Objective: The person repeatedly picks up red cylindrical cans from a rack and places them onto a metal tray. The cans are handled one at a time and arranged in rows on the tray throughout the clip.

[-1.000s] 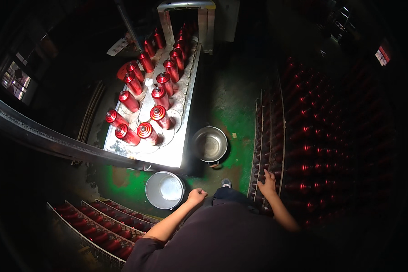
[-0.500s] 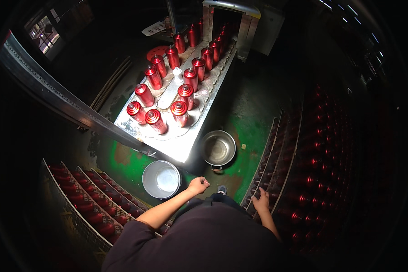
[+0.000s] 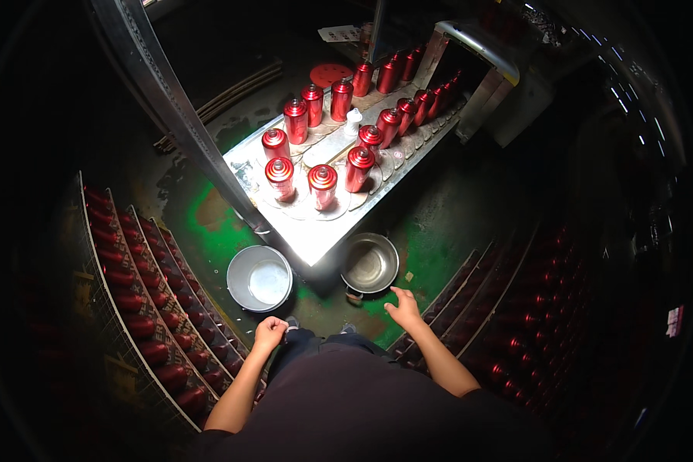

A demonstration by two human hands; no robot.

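Observation:
My left hand (image 3: 270,334) is in front of my body with its fingers curled closed; whatever they may hold is hidden. It is nearest the grey metal bucket (image 3: 239,279) on the floor. My right hand (image 3: 406,309) is open, thumb and fingers apart, with nothing in it. Just beyond it stands a metal pot (image 3: 372,263) with side handles. Glossy red bottle-shaped canisters (image 3: 323,187) with stepped tops stand upright on the round plates of a conveyor table (image 3: 316,240), out of reach of both hands.
The conveyor runs into a metal tunnel opening (image 3: 477,46) at the far right. A steel post (image 3: 158,85) rises by its left side. Racks of red canisters flank me, left (image 3: 142,327) and right (image 3: 516,339). A red disc (image 3: 331,75) lies behind the conveyor.
My view has turned left, so the conveyor appears farther right. My left hand has moved left, still closed. My right hand has come forward from beside the right rack toward the pot, fingers apart.

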